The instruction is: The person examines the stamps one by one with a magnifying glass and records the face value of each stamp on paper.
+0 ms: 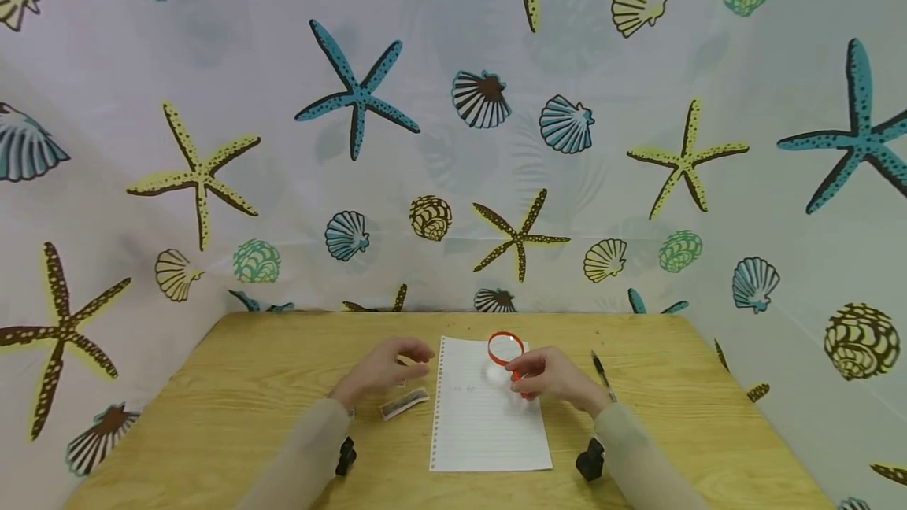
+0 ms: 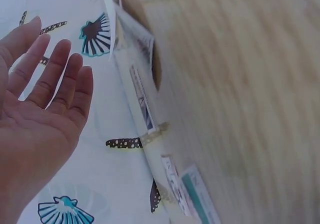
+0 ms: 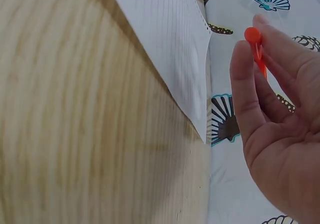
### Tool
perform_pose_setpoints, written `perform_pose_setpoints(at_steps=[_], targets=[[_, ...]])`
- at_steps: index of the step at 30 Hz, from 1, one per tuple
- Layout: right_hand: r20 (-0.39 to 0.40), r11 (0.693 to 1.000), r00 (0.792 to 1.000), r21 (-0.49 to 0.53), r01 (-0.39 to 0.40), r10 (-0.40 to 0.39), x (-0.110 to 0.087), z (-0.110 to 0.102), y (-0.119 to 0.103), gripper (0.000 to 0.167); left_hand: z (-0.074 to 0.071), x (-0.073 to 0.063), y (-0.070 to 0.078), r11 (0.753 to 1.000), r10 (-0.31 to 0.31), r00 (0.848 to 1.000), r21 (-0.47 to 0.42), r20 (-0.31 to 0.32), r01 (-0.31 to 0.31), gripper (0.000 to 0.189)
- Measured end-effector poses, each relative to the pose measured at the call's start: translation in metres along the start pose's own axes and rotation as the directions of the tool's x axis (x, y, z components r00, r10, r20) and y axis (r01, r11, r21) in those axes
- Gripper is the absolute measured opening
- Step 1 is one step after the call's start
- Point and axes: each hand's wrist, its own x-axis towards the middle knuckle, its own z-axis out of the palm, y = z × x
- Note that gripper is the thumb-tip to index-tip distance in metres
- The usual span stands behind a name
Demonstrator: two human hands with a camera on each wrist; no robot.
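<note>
My right hand (image 1: 553, 376) pinches the handle of a red-rimmed magnifying glass (image 1: 505, 347) between thumb and fingers. Its round lens is held over the upper right part of a lined sheet of paper (image 1: 489, 435), which bears faint writing. In the right wrist view, the handle's orange-red end (image 3: 253, 35) pokes out between the fingertips. Left of the sheet, my left hand (image 1: 386, 368) hovers with relaxed fingers and holds nothing. Beneath and beside it lies a small printed strip (image 1: 405, 404). The left wrist view has more paper strips (image 2: 201, 194) on the table, partly hidden from the head view.
A black pen (image 1: 602, 374) lies right of the sheet, near my right forearm. The wooden table (image 1: 234, 392) is enclosed by cloth (image 1: 439, 156) printed with shells and starfish at the back and sides. Dark wrist devices (image 1: 590, 460) sit at both wrists.
</note>
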Motion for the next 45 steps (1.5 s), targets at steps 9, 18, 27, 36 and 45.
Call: perform_pose_setpoints(at_steps=[9,18,27,36,45], targets=[[-0.034,0.999,0.999,-0.026,-0.019,0.018,-0.007,-0.009,0.006,0.036,0.017,0.006,0.002,1.0,0.012,0.999,-0.027,0.037,-0.011,0.027],[-0.045,0.998,0.999,-0.06,-0.029,0.026,-0.013,-0.018,0.014,0.031,0.025,0.014,0.008,0.999,-0.01,0.997,0.045,0.077,0.006,0.025],[-0.066,0.989,0.997,-0.137,-0.057,0.048,-0.022,-0.029,0.021,0.03,0.032,0.025,0.009,0.991,-0.084,0.983,0.115,0.161,0.066,0.028],[-0.051,0.981,0.997,-0.183,-0.065,0.056,-0.026,-0.038,0.034,0.028,0.035,0.031,0.006,0.994,-0.081,0.975,0.087,0.205,0.064,0.029],[-0.063,0.981,0.994,-0.169,-0.094,0.085,-0.031,-0.043,0.034,0.031,0.039,0.034,0.007,0.996,-0.081,0.968,0.05,0.236,0.071,0.027]])
